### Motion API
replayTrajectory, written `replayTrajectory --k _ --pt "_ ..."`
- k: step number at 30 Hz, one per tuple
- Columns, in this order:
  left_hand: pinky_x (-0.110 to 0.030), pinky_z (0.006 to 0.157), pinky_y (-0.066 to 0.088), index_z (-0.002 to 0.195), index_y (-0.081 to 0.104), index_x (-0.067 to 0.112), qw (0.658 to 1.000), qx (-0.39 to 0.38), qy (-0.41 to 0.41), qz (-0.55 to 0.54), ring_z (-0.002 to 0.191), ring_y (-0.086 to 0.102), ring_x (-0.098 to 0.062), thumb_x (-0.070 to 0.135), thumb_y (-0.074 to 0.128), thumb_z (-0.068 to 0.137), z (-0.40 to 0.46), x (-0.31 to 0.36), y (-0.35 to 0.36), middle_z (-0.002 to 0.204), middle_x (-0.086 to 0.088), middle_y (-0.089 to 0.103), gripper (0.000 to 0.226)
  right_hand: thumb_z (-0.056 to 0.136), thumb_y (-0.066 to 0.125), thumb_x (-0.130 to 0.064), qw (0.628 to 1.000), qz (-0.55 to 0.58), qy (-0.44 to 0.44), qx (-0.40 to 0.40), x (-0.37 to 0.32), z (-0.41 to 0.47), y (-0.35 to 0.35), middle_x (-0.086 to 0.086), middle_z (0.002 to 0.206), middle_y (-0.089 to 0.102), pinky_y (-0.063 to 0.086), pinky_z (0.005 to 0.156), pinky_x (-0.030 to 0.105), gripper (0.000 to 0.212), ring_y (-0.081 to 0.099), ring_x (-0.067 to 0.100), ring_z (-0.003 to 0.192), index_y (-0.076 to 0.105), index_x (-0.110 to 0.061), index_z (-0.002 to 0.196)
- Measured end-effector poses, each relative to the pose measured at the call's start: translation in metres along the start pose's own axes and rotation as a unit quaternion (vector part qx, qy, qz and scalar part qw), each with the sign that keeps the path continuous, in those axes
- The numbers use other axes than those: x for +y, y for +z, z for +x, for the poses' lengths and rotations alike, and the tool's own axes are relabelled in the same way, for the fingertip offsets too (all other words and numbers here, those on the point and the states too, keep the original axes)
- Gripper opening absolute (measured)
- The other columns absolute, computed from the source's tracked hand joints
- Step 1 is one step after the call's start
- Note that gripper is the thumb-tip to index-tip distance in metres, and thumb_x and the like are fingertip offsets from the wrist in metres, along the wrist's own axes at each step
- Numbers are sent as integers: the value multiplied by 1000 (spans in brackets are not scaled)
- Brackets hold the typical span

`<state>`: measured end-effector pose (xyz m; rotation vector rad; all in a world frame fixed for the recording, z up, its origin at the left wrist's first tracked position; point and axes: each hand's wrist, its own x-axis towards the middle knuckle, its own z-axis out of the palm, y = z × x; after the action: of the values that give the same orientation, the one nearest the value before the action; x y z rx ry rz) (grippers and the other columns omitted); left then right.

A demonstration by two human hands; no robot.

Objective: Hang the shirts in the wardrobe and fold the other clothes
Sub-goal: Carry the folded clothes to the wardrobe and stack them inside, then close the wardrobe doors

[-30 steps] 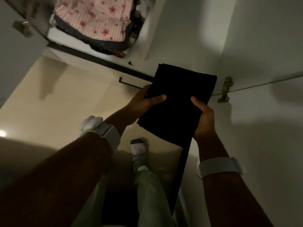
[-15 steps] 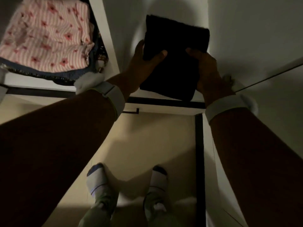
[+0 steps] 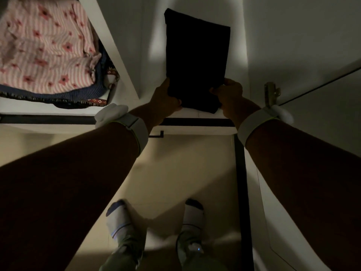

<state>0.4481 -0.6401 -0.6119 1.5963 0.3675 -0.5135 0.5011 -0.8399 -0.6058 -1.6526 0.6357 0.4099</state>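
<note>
- The left hand (image 3: 166, 100) and right hand (image 3: 228, 94) each pinch a near corner of the folded black garment (image 3: 197, 61), which lies on the white wardrobe shelf (image 3: 150, 75).
- Risk, as I judge it: its near edge overhangs the shelf front; letting go early could drag it off or spoil the fold.
- The neighbouring compartment holds a pink striped floral cloth (image 3: 45, 47).
- No readable writing or labels.

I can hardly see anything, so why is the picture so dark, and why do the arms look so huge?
Head view: the room is dim, so the folded black garment shows no detail; a pale patch of light falls on the shelf beside it; the wide-angle lens swells the near forearms, while the left hand and right hand look small; the pink striped cloth stays readable.
</note>
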Motion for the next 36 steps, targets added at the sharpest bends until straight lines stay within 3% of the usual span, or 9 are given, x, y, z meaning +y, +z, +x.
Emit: replayTrajectory --k 3,6,10,14,17,27,31,34,36 --pt "-48 98 55 164 19 26 998 1 -19 -57 122 58 -28 -10 55 100 3 5 4 154 -9 41 82 96 67 4 1000 -16 -14 7 -1 10 0 21 145 56 56 98 34 58 60 35 128 47 -4 150" --pt "-56 92 57 163 10 36 997 -12 -58 -43 131 54 -29 15 68 100 -13 7 5 158 -7 39 88 97 70 -10 998 0 -34 60 5 -3 1 18 151 50 49 95 20 67 54 31 134 37 -2 155" --pt "-62 89 57 166 9 28 991 9 -116 72 143 38 -32 27 73 96 -80 -7 13 169 -7 17 95 88 75 -43 992 40 72 91 36 -73 -4 10 136 55 49 100 35 76 53 28 123 47 -7 149" --pt "-55 81 57 150 47 25 977 3 -214 0 107 67 -34 30 73 96 -194 -21 4 129 -10 63 61 102 61 -25 976 10 207 -64 59 -203 -15 12 131 65 50 102 46 29 62 28 115 63 -16 130" --pt "-42 79 60 126 63 35 987 19 -156 33 89 73 -17 24 67 100 -269 5 -21 113 1 74 28 105 55 -22 980 5 185 -78 26 -292 -19 8 127 70 55 85 35 25 68 25 109 63 -18 129" --pt "-41 74 56 123 65 25 990 128 -18 -52 86 74 -32 23 65 101 -457 224 -134 106 -7 77 23 94 74 -15 987 -74 40 -135 -196 -495 -14 8 100 78 54 68 25 18 75 18 83 74 -17 112" --pt "-38 70 51 111 69 22 980 156 28 -121 81 70 -33 20 67 100 -482 287 -177 91 -3 79 11 72 82 -20 983 -78 29 -163 -255 -535 2 5 81 76 48 54 21 43 69 13 64 72 -5 111" --pt "-35 65 59 103 77 28 966 219 92 -100 84 76 -31 12 64 101 -499 307 -205 96 -3 79 21 93 74 -9 979 -89 -7 -185 -280 -550 20 8 85 79 51 59 21 26 72 14 68 71 -2 118" --pt "-35 66 61 106 77 24 958 240 114 -111 89 77 -29 11 66 100 -514 322 -232 99 -3 80 18 83 82 -17 978 -78 -28 -190 -309 -563 46 15 86 78 55 63 25 40 74 19 71 71 4 115"
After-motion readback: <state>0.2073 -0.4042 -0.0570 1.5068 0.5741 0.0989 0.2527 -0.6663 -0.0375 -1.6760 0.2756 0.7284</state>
